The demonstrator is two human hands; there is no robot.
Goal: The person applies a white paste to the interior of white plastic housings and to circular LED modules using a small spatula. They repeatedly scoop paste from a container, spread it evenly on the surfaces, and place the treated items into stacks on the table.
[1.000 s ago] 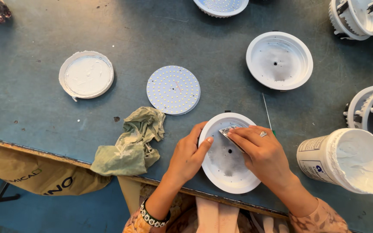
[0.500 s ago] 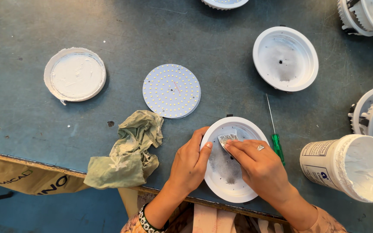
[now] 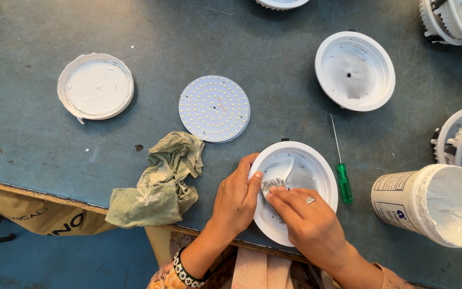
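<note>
Though it looks bulky, the white round lamp housing (image 3: 295,187) is probably a light, stiff shell of thin plastic or painted metal, so it should lift easily but slide on the smooth bench (image 3: 274,64) if pushed from one side. It lies open side up at the near edge of the bench, just left of a green-handled screwdriver (image 3: 342,176). The left hand (image 3: 236,200) steadies it, fingers (image 3: 249,179) curled together over the left rim with the thumb against the wall. The right hand (image 3: 311,225) reaches into the bowl, its fingers pressed together and pinching a small flat scraper (image 3: 276,176) smeared with white paste. That paste likely makes the inner floor greasy and slippery, so the rim and outer wall are the better places to take hold, from two opposite sides. Near the housing lie a crumpled green rag (image 3: 161,184) and a round LED board (image 3: 214,108), thin and likely fragile, best taken by its edge. An open tub of white paste (image 3: 434,206) stands to the right, a paste-covered lid (image 3: 95,85) well to the left
</note>
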